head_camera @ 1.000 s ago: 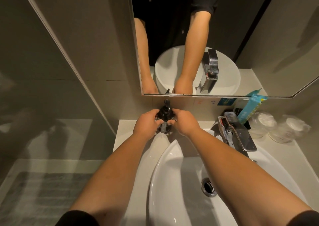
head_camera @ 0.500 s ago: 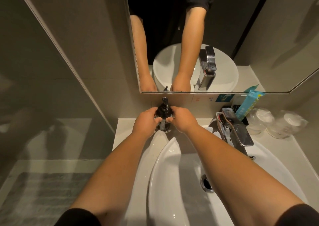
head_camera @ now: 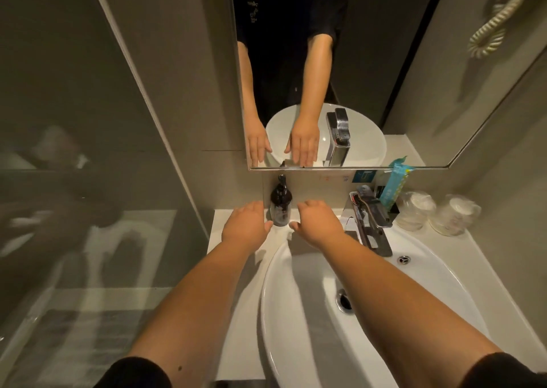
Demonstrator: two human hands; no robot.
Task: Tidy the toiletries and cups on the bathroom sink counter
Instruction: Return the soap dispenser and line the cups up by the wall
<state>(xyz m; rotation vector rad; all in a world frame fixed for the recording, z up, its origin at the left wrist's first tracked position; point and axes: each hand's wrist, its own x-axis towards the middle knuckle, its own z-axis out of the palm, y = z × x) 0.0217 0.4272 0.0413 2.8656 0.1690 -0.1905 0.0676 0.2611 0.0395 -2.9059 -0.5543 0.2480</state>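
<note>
A dark pump bottle (head_camera: pixel 280 204) stands upright on the white counter (head_camera: pixel 236 269) against the back wall, just left of the basin. My left hand (head_camera: pixel 247 227) is open to the bottle's left, my right hand (head_camera: pixel 318 223) open to its right; neither touches it. At the back right, two wrapped cups (head_camera: pixel 416 210) (head_camera: pixel 454 214) stand side by side. A teal toiletry packet (head_camera: pixel 395 187) stands upright in a dark holder behind the tap.
A white oval basin (head_camera: pixel 370 313) fills the counter's middle, with a chrome tap (head_camera: pixel 370 218) at its back edge. A mirror (head_camera: pixel 370 61) hangs on the wall above. A glass shower panel (head_camera: pixel 88 180) borders the counter on the left.
Both hands have let go of the pump bottle and spread apart to either side. The bottle now stands alone by the wall.
</note>
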